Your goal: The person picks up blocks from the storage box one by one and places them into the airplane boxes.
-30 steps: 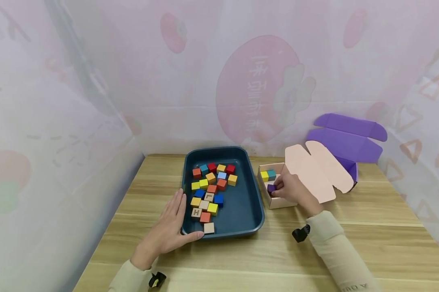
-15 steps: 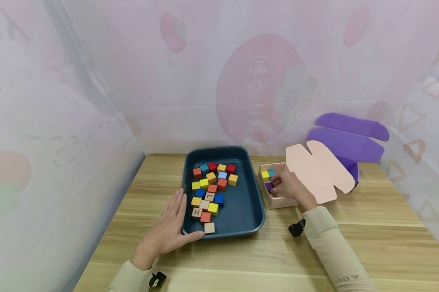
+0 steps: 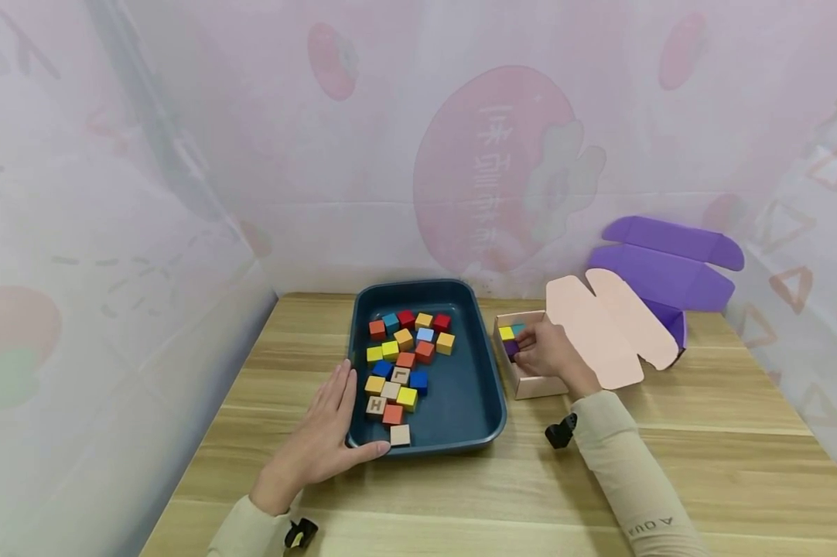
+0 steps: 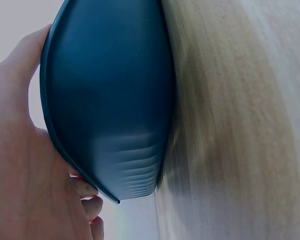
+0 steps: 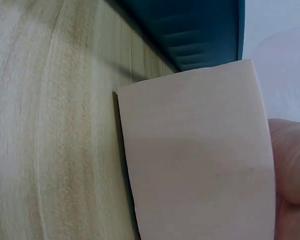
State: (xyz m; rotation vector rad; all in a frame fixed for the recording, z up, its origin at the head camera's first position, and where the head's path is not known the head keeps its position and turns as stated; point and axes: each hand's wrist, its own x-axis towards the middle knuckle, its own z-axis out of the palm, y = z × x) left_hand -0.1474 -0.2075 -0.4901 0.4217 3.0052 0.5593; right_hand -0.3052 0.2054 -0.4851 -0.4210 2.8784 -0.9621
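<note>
My left hand [image 3: 321,433] lies with straight fingers along the left rim of the dark blue tray [image 3: 463,402], its thumb at the near edge. In the left wrist view, the hand [image 4: 25,145] touches the tray's rim from outside. Over at the small pale pink box [image 3: 540,387], my right hand [image 3: 554,357] reaches inside and pinches a purple cube [image 3: 511,350], partly hidden by the fingers. That cube sits right beside a yellow cube [image 3: 507,333]; a teal cube [image 3: 519,329] is mostly covered by the fingers. In the right wrist view, the box wall [image 5: 195,150] hides the fingertips.
Several coloured cubes lie in the tray's left half, including an orange cube [image 3: 393,415] and a letter H cube [image 3: 376,405]. The pink box's open lid [image 3: 602,333] spreads right, overlapping an open purple box [image 3: 669,278] behind. A printed curtain [image 3: 363,170] closes the table's back.
My right hand has shifted the purple cube toward the back left of the pink box, up to the yellow cube. My left hand has stayed on the tray.
</note>
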